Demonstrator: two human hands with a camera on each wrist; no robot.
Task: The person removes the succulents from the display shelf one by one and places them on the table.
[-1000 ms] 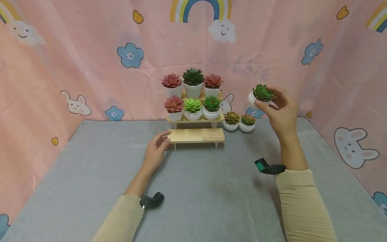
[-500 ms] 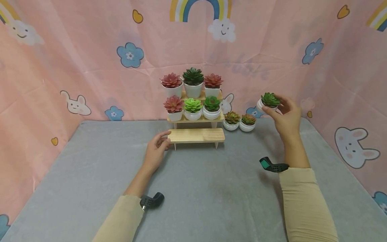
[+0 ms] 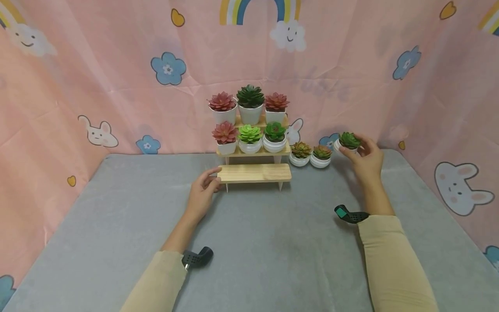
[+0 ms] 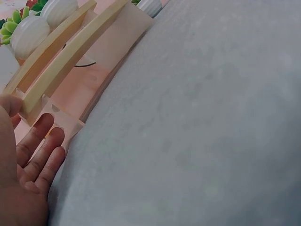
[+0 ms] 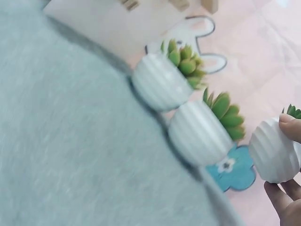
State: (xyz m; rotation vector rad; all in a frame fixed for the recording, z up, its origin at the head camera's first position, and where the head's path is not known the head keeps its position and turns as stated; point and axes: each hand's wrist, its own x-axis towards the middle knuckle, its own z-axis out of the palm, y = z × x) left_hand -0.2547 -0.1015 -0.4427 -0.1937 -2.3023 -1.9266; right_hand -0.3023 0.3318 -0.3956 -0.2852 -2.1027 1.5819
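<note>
While the left hand (image 3: 201,190) is pinching the left end of the lowest board (image 3: 255,173) on a stepped wooden stand (image 3: 253,153), its thumb pressing near the edge and three fingers lying loosely extended below, the right hand (image 3: 366,159) is gripping a ribbed white pot (image 5: 273,153) that is carrying a green succulent (image 3: 349,140). That pot is hanging just to the right of two small potted succulents (image 3: 321,162), apart from both, and seems to be riding a little above the far edge of the gray table (image 3: 257,242), with a pink patterned cloth (image 3: 128,78) showing behind. The right thumb is bearing on one side close to the rim and the fingers are curling against the opposite wall, so the leaves are staying free of the squeeze. Judging by its small body, the pot is probably weighing little; its wall is looking stiff and smooth, perhaps slippery where the ribs are giving scant purchase. The leaves are looking stiff too, though their tips are likely bending or snagging if anyone is pulling on them, so the rounded wall below the rim is offering the safest hold. Six other potted plants (image 3: 250,135) are standing upright on the two higher boards.
</note>
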